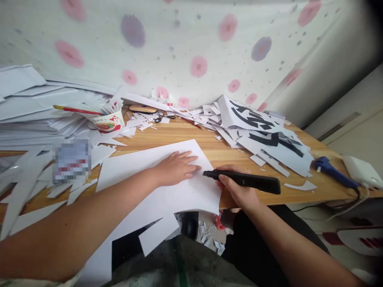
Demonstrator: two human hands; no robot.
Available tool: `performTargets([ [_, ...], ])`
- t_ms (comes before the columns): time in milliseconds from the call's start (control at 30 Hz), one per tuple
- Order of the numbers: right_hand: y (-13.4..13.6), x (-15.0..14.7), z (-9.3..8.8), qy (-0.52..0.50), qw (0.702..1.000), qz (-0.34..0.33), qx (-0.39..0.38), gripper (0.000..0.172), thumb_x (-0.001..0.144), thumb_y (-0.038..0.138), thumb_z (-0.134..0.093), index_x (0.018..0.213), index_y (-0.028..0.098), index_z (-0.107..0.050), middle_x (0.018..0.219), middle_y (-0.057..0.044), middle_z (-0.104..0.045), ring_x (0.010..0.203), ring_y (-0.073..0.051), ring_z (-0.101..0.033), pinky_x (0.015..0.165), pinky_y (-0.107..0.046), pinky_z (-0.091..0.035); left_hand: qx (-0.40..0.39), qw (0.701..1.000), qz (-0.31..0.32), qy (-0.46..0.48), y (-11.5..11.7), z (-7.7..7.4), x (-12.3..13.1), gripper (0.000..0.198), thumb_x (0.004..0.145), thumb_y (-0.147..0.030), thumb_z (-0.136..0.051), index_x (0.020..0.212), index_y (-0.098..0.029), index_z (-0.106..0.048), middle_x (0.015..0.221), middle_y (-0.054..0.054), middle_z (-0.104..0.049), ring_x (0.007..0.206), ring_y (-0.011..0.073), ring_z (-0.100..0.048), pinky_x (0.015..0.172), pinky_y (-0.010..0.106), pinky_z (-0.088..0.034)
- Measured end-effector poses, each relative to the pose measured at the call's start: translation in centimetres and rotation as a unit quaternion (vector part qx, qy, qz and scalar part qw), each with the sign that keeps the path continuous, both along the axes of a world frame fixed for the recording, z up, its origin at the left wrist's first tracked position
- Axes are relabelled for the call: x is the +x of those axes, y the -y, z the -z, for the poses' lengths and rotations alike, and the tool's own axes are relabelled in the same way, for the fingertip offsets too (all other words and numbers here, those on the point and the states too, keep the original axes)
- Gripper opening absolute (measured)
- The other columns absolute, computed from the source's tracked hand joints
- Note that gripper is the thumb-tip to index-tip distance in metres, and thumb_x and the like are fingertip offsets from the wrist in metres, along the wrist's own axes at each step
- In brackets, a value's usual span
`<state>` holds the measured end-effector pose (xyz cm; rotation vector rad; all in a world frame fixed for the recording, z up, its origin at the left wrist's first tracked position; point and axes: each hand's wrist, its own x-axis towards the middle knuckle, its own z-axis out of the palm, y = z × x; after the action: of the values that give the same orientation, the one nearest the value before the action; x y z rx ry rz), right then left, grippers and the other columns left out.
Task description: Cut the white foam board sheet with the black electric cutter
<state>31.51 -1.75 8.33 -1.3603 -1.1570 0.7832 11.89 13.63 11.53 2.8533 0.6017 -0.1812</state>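
Note:
A large white board sheet (140, 179) lies across the table's front edge, part of it hanging over toward my lap. My left hand (178, 168) rests flat on the sheet with its fingers spread toward the right. In my right hand (239, 189) is a black utility knife (254, 181), gripped near its front end. Its tip points left over the sheet, close to the left fingertips; whether it touches the surface, I cannot tell. A cut white strip (160, 233) lies at the near edge, over my lap.
Paper offcuts and stacked sheets (44, 103) crowd the left, beside a paper cup (109, 121) with a brush (73, 110). Small scissors (165, 118) lie at the back. Black-lettered sheets (260, 127) are piled back right. A blue glue gun (335, 171) sits by a white box (362, 171).

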Motion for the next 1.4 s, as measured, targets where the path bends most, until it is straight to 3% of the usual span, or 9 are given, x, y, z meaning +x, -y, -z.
performTargets([
  [100,-0.5,0.2,0.2,0.075,0.996,-0.037,-0.004,0.023,0.084,0.038,-0.065,0.101,0.024,-0.068,0.072,-0.001,-0.068,0.063,-0.017,-0.064,0.062,-0.031,-0.054,-0.008,1.0,0.008,0.005,-0.5,1.3,-0.2,0.041,0.099,-0.047,-0.031,0.14,-0.048,-0.036,0.159,-0.009,-0.02,0.15,0.0221,-0.011,0.121,0.058,-0.016],
  [233,-1.0,0.8,0.1,0.131,0.989,-0.064,-0.011,0.022,0.085,0.035,-0.064,0.104,0.025,-0.069,0.082,-0.003,-0.069,0.071,-0.018,-0.065,0.067,-0.032,-0.053,-0.01,1.0,0.005,0.008,-0.6,1.7,-0.5,0.041,0.099,-0.048,-0.029,0.14,-0.05,-0.034,0.159,-0.01,-0.019,0.15,0.0216,-0.01,0.122,0.057,-0.014],
  [367,-1.0,0.7,-0.2,0.157,0.986,-0.058,-0.018,0.02,0.086,0.033,-0.063,0.103,0.025,-0.069,0.088,-0.004,-0.071,0.075,-0.019,-0.066,0.071,-0.033,-0.053,-0.018,1.0,0.009,0.014,-0.8,1.7,-0.4,0.04,0.099,-0.047,-0.031,0.139,-0.051,-0.035,0.158,-0.011,-0.02,0.15,0.0211,-0.011,0.122,0.057,-0.014],
  [767,-0.6,-0.3,-0.5,0.196,0.979,-0.019,-0.058,0.018,0.084,0.035,-0.063,0.099,0.027,-0.07,0.079,-0.002,-0.071,0.073,-0.021,-0.068,0.067,-0.034,-0.053,-0.008,0.999,0.007,0.03,-0.8,1.9,-0.3,0.039,0.098,-0.05,-0.032,0.136,-0.052,-0.038,0.158,-0.011,-0.023,0.15,0.0214,-0.015,0.121,0.057,-0.016],
  [967,-1.0,-0.7,-1.6,0.262,0.963,-0.06,-0.003,0.014,0.08,0.024,-0.063,0.093,0.027,-0.069,0.079,-0.002,-0.071,0.068,-0.018,-0.066,0.062,-0.031,-0.052,0.0,0.999,0.012,0.04,-0.9,2.1,-0.2,0.039,0.099,-0.049,-0.031,0.136,-0.049,-0.042,0.158,-0.008,-0.024,0.149,0.0239,-0.016,0.12,0.056,-0.019],
  [1400,-0.5,-0.8,-0.4,0.29,0.954,-0.045,0.068,0.015,0.082,0.024,-0.058,0.095,0.026,-0.066,0.074,-0.001,-0.069,0.063,-0.017,-0.065,0.06,-0.03,-0.051,-0.016,0.999,-0.008,0.04,-0.9,1.8,0.0,0.037,0.099,-0.043,-0.033,0.134,-0.047,-0.046,0.156,-0.01,-0.027,0.149,0.0204,-0.019,0.121,0.054,-0.02],
])
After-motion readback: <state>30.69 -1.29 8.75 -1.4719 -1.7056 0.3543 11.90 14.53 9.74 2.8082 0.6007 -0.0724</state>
